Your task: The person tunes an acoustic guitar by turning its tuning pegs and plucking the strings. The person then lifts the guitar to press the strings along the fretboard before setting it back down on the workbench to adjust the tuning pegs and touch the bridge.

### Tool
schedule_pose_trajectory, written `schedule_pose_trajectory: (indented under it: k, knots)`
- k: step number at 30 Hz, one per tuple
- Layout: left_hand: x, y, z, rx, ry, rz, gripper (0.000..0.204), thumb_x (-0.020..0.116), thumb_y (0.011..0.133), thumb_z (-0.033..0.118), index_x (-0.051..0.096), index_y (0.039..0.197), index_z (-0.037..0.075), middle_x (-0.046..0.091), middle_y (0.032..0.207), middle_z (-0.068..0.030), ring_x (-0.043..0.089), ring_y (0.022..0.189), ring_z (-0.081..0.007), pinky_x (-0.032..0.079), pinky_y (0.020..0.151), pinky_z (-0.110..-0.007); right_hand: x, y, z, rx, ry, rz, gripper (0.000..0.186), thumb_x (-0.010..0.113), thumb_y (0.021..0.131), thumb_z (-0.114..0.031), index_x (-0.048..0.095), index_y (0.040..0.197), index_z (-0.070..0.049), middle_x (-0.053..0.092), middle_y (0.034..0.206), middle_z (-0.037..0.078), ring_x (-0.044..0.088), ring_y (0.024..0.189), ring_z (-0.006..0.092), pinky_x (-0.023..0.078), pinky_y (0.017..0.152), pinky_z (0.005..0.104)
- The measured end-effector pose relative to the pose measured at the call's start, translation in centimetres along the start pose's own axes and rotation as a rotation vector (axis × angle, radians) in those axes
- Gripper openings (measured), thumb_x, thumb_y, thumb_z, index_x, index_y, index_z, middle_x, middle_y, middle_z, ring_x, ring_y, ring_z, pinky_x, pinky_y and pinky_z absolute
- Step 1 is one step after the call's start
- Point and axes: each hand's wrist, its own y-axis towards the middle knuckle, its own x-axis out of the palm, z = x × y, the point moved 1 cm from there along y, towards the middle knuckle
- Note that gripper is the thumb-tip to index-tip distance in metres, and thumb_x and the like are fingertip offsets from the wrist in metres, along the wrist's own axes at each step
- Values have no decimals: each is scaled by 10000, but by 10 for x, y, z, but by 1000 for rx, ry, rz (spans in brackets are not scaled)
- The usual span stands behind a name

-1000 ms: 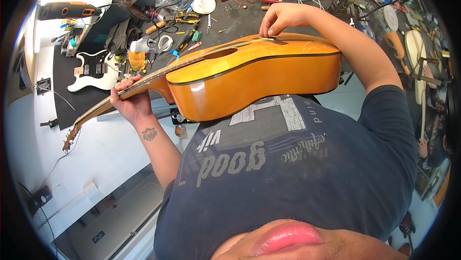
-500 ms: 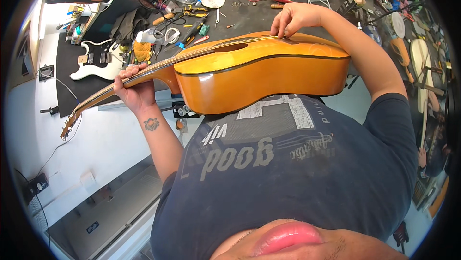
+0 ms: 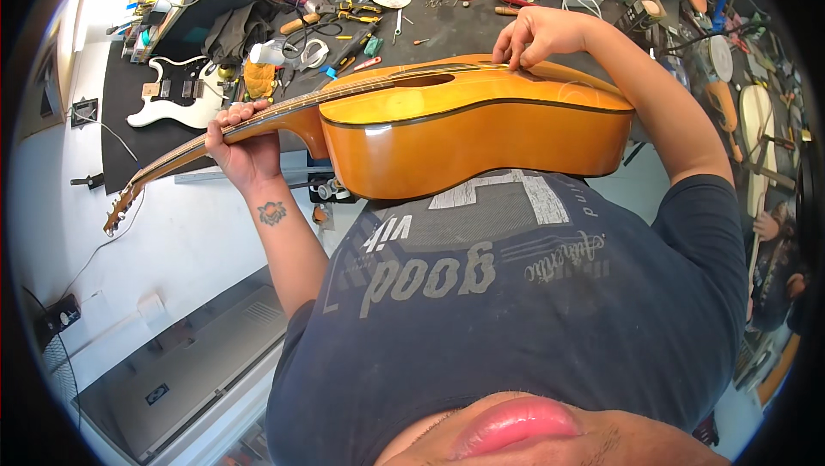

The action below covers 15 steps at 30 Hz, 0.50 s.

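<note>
You held a guitar.
Left hand curled round its neck; right hand, fingers bunched, at the strings, hold unclear.

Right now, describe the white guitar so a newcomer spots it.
Find the dark bench, then its left end, beyond the left hand. The white guitar lies there; unlike the orange guitar being held, it shows no neck.

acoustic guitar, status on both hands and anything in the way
Left hand around neck, right hand at strings. Acoustic guitar held before shirt. Nothing seen blocking either hand; white guitar body lies beyond neck.
</note>
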Motion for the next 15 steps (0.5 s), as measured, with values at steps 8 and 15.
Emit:
schedule_pose_trajectory:
  k: [8, 15]
  knots:
    - [8, 1, -2, 15, 35, -16, 206, 700, 940, 275, 676, 813, 114, 656, 812, -28, 640, 860, -200, 501, 974, -458, 0, -1, -2, 56, 81, 1, 239, 653, 734, -3, 810, 910, 36, 714, 1203, 159, 695, 1020, 218, 567, 901, 340]
    - [2, 5, -1, 25, 40, 9, 222, 706, 936, 279, 673, 799, 108, 653, 802, -31, 640, 849, -198, 498, 981, -468, 5, -3, -23, 160, 124, 79, 382, 506, 824, -214, 795, 880, 29, 626, 1306, 111, 684, 1053, 206, 573, 930, 360]
